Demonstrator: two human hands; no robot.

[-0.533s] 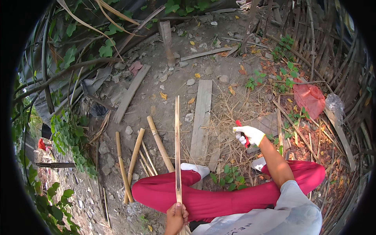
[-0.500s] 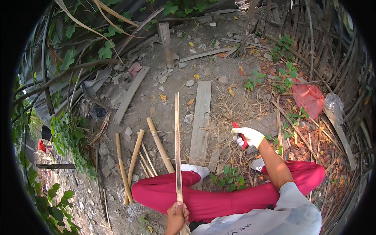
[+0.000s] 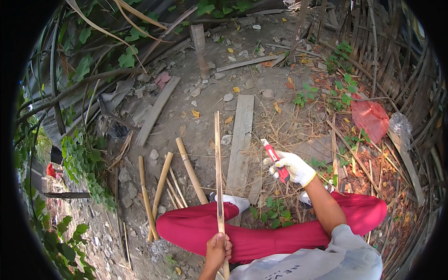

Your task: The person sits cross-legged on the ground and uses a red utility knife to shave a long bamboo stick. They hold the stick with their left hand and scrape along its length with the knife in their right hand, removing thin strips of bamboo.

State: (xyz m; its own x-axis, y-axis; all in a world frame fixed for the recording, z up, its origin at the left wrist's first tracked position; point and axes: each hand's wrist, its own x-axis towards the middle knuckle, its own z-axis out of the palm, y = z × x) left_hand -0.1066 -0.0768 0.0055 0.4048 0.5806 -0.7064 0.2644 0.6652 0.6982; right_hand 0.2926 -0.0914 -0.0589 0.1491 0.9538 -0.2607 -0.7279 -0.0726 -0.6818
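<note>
One split bamboo strip (image 3: 219,177) crosses the left trouser leg (image 3: 186,227), pinched low by the bare left hand (image 3: 217,249), presumably for steadiness; one red box cutter (image 3: 274,157), well apart rightward, is clasped by the right hand (image 3: 293,168), gloved likely against cuts.

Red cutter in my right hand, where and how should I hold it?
The red cutter is likely best gripped by its lower body, coming from the right, as the gloved right hand does: the narrow pale tip points up and left, away from the palm.
</note>
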